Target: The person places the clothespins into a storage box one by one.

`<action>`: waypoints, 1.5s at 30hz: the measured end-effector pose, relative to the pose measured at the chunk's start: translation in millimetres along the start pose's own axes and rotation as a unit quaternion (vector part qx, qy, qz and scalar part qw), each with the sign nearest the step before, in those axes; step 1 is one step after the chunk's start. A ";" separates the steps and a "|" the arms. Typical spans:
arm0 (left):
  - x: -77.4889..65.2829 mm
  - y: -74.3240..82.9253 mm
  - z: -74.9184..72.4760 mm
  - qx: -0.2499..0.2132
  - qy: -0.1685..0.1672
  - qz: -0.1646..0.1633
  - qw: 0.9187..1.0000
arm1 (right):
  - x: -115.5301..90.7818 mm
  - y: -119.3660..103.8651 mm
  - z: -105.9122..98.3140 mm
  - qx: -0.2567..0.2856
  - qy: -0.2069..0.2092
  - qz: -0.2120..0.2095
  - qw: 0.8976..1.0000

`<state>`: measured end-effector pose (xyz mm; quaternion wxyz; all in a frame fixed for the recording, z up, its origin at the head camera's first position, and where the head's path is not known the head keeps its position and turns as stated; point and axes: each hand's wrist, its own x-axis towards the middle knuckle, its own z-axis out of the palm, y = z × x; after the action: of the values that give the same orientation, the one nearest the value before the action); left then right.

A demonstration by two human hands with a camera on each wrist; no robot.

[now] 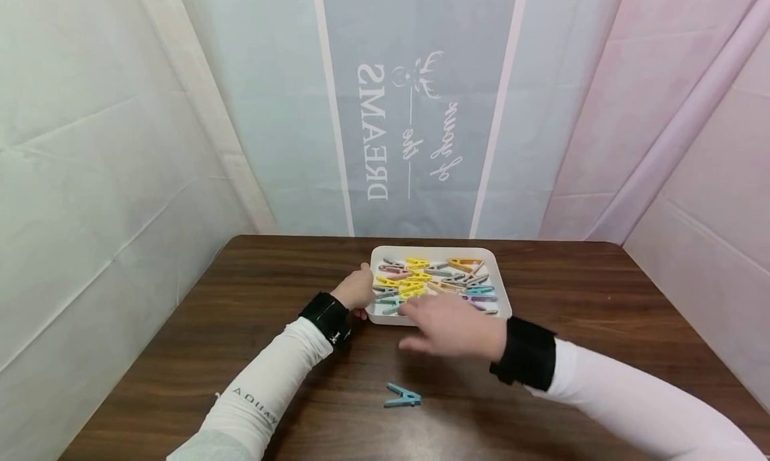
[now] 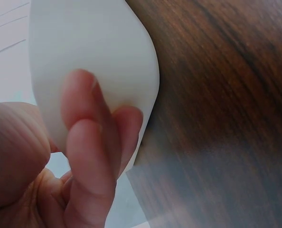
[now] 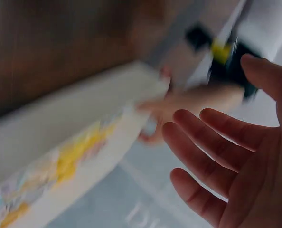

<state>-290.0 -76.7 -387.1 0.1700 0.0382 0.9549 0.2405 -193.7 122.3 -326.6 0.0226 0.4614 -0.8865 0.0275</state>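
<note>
A white tray (image 1: 502, 294) holds several plastic clothespins in yellow, grey, pink, orange, teal and purple. At its left side my left hand (image 1: 356, 288) grips the wall; in the left wrist view bent fingers (image 2: 86, 152) lie against the outside of the white wall (image 2: 98, 42). My right hand (image 1: 454, 326), slightly blurred, is over the tray's near right edge and hides some clothespins there. The right wrist view shows its fingers (image 3: 207, 152) apart with nothing between them. A single blue clothespin (image 1: 403, 395) lies on the table in front of the tray.
The brown wooden table (image 1: 289, 267) carries the tray near its far edge. Behind it hangs a grey-blue cloth (image 1: 421, 214) with mirrored lettering. Pale cloth walls (image 1: 120, 180) stand on the left and right sides.
</note>
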 end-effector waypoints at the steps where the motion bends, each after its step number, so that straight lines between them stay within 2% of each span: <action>1: 0.1 -0.4 0.3 0.001 0.001 0.003 1.000 | -3.8 -6.7 3.5 0.001 -0.011 -0.012 1.000; 6: 1.2 -1.8 1.5 0.006 0.001 0.006 1.000 | -17.0 -29.8 20.7 0.018 -0.071 -0.056 0.996; 10: 1.1 -2.5 1.5 0.012 0.002 0.002 1.000 | -22.7 -37.5 33.5 0.038 -0.104 -0.061 0.992; 13: 0.6 -2.4 1.1 0.012 0.003 0.003 1.000 | -23.2 -41.7 42.5 0.030 -0.118 -0.060 0.991; 22: 1.3 -4.1 1.7 0.011 0.004 0.007 1.000 | -7.8 -56.9 54.0 -0.071 -0.074 -0.070 0.992; 29: 0.3 -3.1 0.9 0.008 0.003 0.009 1.000 | -3.1 -58.1 54.6 -0.050 -0.091 -0.072 0.992; 37: 1.3 -1.8 0.0 0.013 0.002 0.008 1.000 | -2.4 -54.9 56.0 -0.009 -0.086 -0.106 0.991; 45: 2.3 -3.2 1.6 0.015 0.004 0.007 1.000 | -1.3 -56.5 53.3 -0.010 -0.065 -0.135 0.989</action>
<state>-291.6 -78.4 -390.7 0.1640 0.0462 0.9588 0.2274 -147.4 87.3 -378.3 -0.0269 0.5774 -0.8159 -0.0146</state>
